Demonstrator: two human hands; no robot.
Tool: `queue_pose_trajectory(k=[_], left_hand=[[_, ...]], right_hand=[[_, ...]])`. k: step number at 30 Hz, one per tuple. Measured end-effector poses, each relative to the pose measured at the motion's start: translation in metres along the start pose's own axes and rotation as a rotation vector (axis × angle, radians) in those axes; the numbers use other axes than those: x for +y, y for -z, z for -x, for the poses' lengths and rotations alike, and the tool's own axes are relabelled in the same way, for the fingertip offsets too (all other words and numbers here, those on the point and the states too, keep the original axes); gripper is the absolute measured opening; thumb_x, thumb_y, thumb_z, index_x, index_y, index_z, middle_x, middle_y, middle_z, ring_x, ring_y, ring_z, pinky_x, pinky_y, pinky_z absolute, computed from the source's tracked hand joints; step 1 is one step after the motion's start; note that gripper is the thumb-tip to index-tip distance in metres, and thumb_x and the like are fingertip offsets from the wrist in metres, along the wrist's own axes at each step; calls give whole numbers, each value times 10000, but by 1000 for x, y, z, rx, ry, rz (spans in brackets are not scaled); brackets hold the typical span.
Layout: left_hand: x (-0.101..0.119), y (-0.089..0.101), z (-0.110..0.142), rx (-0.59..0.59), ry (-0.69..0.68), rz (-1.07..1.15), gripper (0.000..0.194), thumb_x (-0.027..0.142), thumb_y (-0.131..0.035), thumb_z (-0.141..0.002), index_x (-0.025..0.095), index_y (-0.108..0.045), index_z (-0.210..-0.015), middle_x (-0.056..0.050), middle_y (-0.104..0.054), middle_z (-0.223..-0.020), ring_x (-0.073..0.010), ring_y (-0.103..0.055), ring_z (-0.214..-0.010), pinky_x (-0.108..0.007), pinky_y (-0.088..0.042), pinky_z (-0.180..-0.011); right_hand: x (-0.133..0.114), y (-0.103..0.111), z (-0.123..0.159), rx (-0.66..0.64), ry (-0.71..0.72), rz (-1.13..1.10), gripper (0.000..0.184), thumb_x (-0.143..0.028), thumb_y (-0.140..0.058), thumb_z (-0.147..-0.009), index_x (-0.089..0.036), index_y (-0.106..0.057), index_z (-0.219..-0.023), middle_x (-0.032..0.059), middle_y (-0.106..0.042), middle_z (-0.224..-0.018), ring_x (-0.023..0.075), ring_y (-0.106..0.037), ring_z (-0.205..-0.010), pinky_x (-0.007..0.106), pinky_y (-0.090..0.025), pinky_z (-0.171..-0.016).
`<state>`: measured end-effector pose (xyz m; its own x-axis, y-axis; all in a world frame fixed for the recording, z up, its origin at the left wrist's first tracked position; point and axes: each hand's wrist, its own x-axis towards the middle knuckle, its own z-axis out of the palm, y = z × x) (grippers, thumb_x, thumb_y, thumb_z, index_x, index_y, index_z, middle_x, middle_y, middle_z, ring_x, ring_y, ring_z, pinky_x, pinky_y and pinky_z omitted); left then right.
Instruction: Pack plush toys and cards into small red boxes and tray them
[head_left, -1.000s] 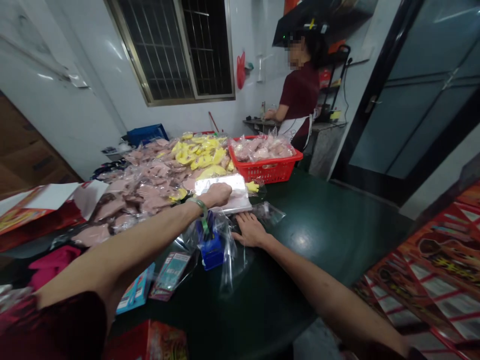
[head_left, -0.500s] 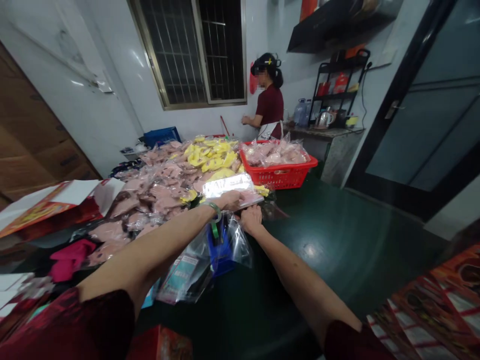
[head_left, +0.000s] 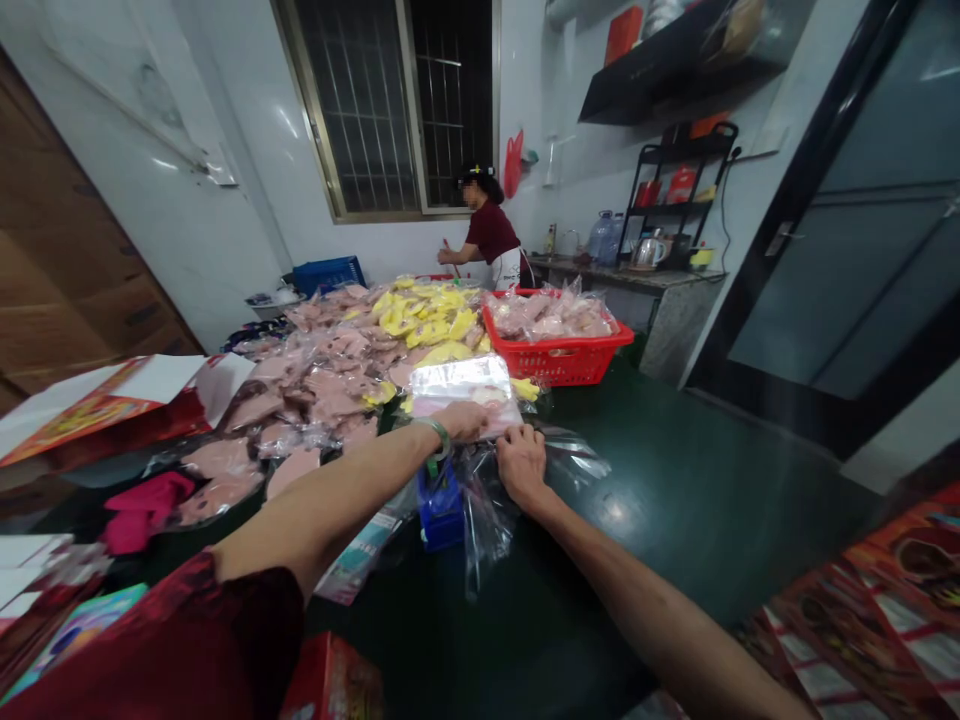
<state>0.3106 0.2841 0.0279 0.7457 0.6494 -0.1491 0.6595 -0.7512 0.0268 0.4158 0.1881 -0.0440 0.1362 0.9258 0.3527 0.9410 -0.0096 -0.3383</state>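
A flat, shiny packet in clear plastic (head_left: 459,380) lies tilted in front of me, its lower edge toward me. My left hand (head_left: 465,422), with a pale green bangle at the wrist, is closed on the packet's lower part. At its lower right edge my right hand (head_left: 523,460) has its fingers curled over the plastic. Loose clear film (head_left: 491,545) hangs below the hands and spreads to the right. Beneath my left wrist stands a blue tape dispenser (head_left: 441,515) with green tape, partly covered. My fingertips are hard to make out.
Bagged pink pieces (head_left: 330,385) and yellow pieces (head_left: 427,312) are heaped at the left and back. A red basket (head_left: 559,360) holds more bagged pink pieces. An open carton (head_left: 150,400) stands left, and red printed packaging (head_left: 885,610) lies right. A co-worker (head_left: 495,230) bends beyond the table.
The packet now faces me more fully, with more of its surface showing. My right hand has shifted slightly right, and the film spreads wider. The co-worker has moved left and bent lower.
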Motion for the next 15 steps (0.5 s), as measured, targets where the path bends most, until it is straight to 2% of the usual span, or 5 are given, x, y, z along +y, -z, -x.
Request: queue_pose_trajectory(k=[3, 6, 9, 12, 15], left_hand=[[7, -4, 2, -101, -30, -119, 326, 327, -542, -865, 157, -534, -1143, -87, -567, -1151, -207, -583, -982, -414, -507, -820], [12, -5, 3, -123, -59, -197, 322, 324, -545, -864, 160, -535, -1142, -87, -567, -1152, -206, -582, -986, -413, -506, -823], [14, -5, 3, -91, -83, -244, 327, 322, -553, -860, 154, -537, -1140, -92, -567, -1151, -209, -581, -991, -410, -504, -826], [19, -8, 3, -34, -112, -272, 343, 319, -560, -855, 130, -537, -1140, -109, -561, -1160, -217, -576, -1004, -419, -497, -842], [28, -15, 0, 15, -128, -282, 341, 321, -553, -858, 135, -535, -1144, -109, -556, -1173, -219, -571, -1015, -429, -492, -852]], right_hand=[[-9, 15, 19, -3, -37, 76, 187, -251, -516, -842, -128, -642, -905, 168, -563, -1047, 295, -446, -1047, 423, -328, -855], [-2, 27, 38, -59, -72, 119, 271, -316, -555, -812, -114, -613, -983, 179, -537, -1063, 290, -482, -989, 404, -347, -823], [15, 36, 52, -166, -15, 122, 394, -341, -553, -810, -125, -552, -1141, 172, -493, -1194, 250, -524, -980, 351, -384, -813], [31, 44, 58, -288, 123, 109, 521, -383, -622, -759, -202, -512, -1235, 103, -495, -1260, 222, -508, -1073, 307, -382, -871], [38, 51, 63, -309, 170, 144, 492, -493, -648, -717, -200, -618, -1111, 125, -494, -1287, 332, -361, -1240, 418, -300, -971]])
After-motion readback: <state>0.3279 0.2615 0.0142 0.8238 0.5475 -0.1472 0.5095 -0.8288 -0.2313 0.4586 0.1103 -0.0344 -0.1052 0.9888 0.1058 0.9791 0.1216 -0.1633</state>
